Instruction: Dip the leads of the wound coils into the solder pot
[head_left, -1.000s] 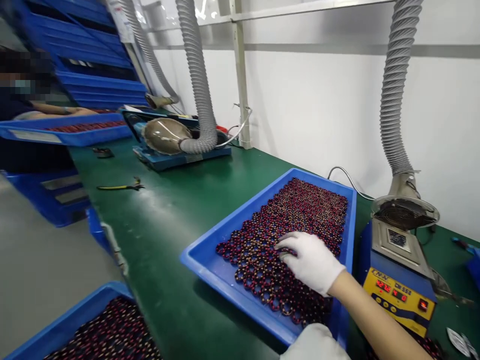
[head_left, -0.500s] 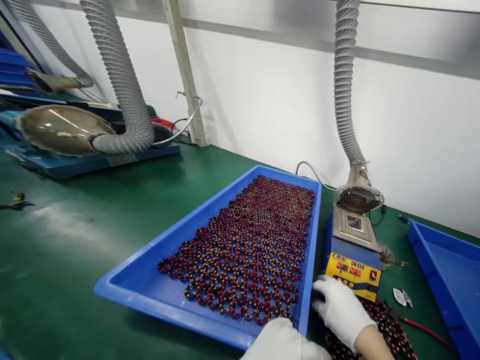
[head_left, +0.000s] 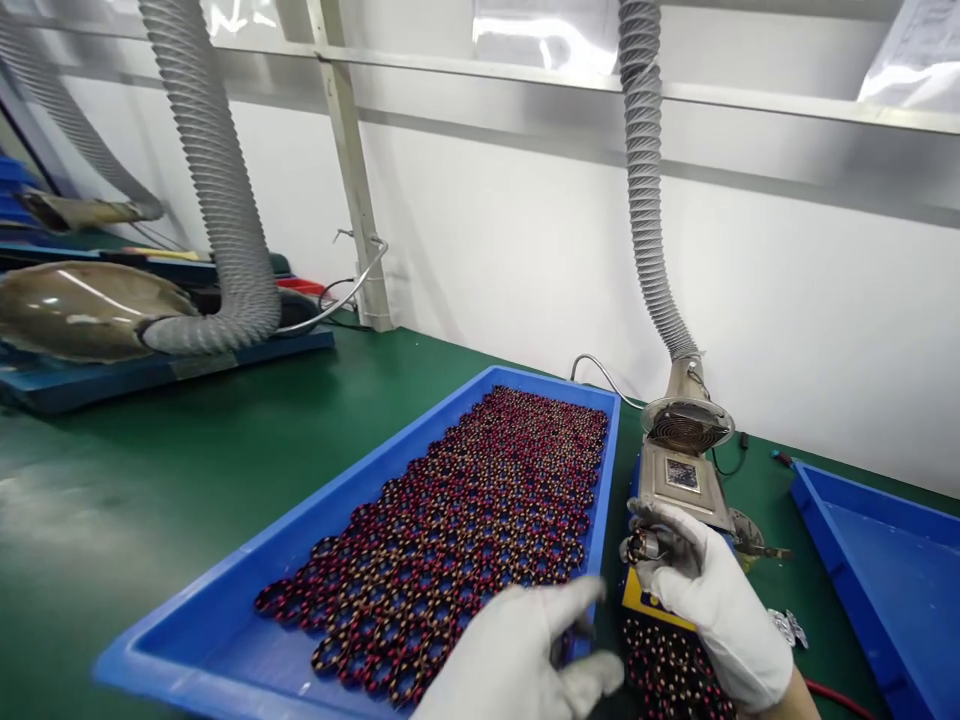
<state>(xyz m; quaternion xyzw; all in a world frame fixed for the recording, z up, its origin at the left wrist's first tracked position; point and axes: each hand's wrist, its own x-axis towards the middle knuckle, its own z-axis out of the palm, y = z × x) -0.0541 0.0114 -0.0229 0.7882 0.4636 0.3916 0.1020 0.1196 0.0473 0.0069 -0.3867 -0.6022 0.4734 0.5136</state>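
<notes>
Gloved hand holds 1 ring in front of the solder pot

From where I stand, the worker's right hand [head_left: 697, 585], in a white glove with darkened fingertips, pinches 1 small wound ring coil [head_left: 641, 546] between thumb and fingers, just in front of the solder pot [head_left: 675, 480]. A bit of the coil catches the light like bare metal. The left hand [head_left: 517, 655], gloved too, hangs over the near right-hand edge of a long blue tray [head_left: 232, 640], its thumb and forefinger wide apart; I can't tell whether the other fingers hold anything.

That tray lies slantwise on the green bench [head_left: 337, 400], packed with ring coils [head_left: 465, 520] in black, red and copper tones, leaving a bare strip along its near left side. More coils lie in a loose pile [head_left: 667, 670] on the bench below the pot, partly behind the right wrist. The pot's yellow front is mostly hidden by that hand. Above it sits a round exhaust hood [head_left: 686, 420] on a grey ribbed duct [head_left: 645, 200].

Right of the pot are some crumpled silvery scraps [head_left: 787, 628] and a 2nd blue tray [head_left: 892, 570]. Far left, a brownish domed cover [head_left: 90, 310] joins another ribbed duct [head_left: 210, 200].
</notes>
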